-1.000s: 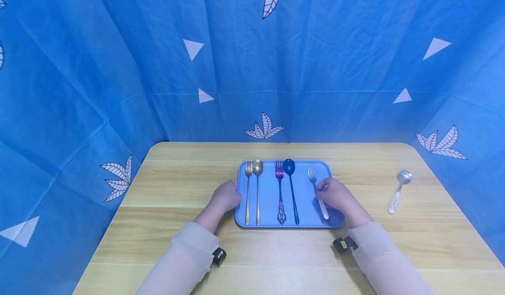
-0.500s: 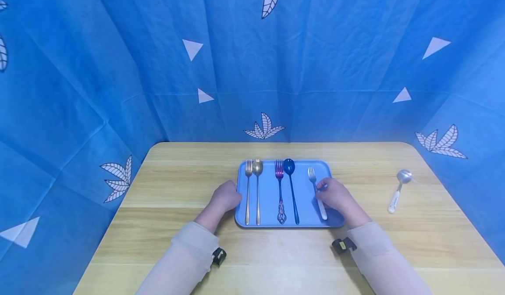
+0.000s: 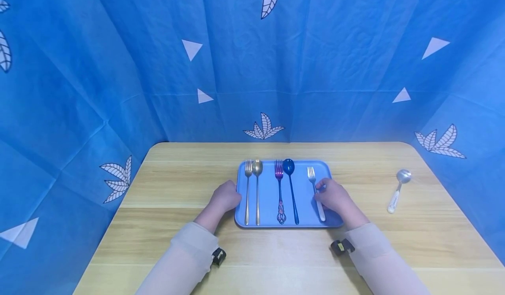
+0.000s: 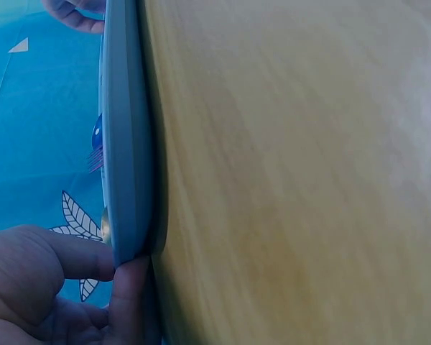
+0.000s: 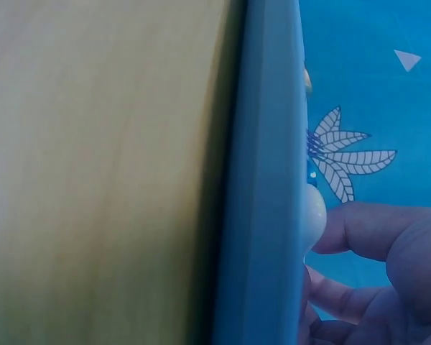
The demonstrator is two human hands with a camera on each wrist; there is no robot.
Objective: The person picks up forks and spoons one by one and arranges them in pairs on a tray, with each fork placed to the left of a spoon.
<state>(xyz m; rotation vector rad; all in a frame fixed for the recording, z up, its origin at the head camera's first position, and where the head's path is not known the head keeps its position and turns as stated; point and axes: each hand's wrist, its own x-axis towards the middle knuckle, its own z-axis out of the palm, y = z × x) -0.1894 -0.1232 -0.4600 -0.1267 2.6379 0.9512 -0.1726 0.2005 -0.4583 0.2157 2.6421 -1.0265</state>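
Note:
A light-blue tray [image 3: 269,198] lies on the table with its long side toward me. My left hand [image 3: 226,196] pinches its left rim, thumb above and a finger below in the left wrist view. Near the tray's right side, my right hand [image 3: 335,195] holds a small fork [image 3: 321,211] with a white handle, tines pointing away. The fingers cover the middle of that fork. Left of it on the tray lie a blue spoon [image 3: 289,167], a purple fork [image 3: 279,170], a gold spoon [image 3: 257,168] and a gold fork [image 3: 247,168], all with handles toward me.
A silver spoon [image 3: 403,176] with a white handle lies on the wooden table [image 3: 169,181] well to the right of the tray. Blue patterned cloth [image 3: 335,67] hangs behind the table and along both sides.
The white handle end of the small fork has swung slightly left, so the fork lies a little straighter. My right hand has shifted slightly left with it; my left hand stays put.

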